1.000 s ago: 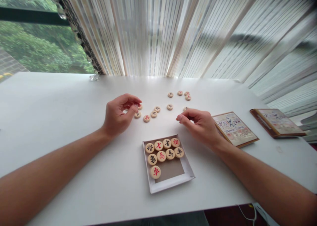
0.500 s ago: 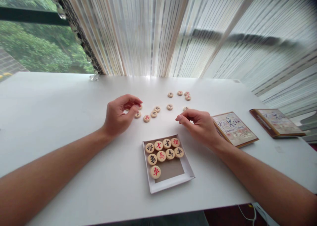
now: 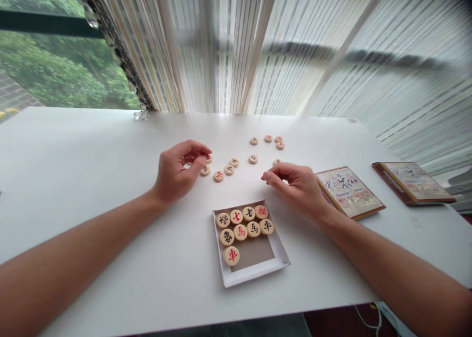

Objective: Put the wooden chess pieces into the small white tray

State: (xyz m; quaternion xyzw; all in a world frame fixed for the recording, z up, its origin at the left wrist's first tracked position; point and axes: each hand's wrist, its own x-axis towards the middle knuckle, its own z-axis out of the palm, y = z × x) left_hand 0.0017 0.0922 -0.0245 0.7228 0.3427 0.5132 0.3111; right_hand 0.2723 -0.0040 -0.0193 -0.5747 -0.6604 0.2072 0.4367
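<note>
Head view, logging from my remote desk. Where are the hands?

Left hand (image 3: 173, 172) rests above the loose xiangqi pieces (image 3: 229, 169), its fingers curled inward, the tips bunched over a half-hidden piece (image 3: 208, 159). From here I can't tell whether they pinch it.

And the right?

Right hand (image 3: 297, 189) sits just beside another half-hidden piece (image 3: 276, 162). Its fingers are curved and close together, with no visible pinch, though the knuckles block part of my view.

Where do the pieces lie?

The loose ones form a scattered arc on the white table (image 3: 73, 179). Nine more sit in a shallow white tray (image 3: 254, 274), packed toward its far side, leaving the brown tray floor (image 3: 254, 253) bare nearest me.

Why that layout?

My read: the tray sits between the forearms, so both hands can reach it. The illustrated Chinese Chess box (image 3: 348, 192) and the second box (image 3: 413, 182) lie off to the right, clear of the hands.
</note>
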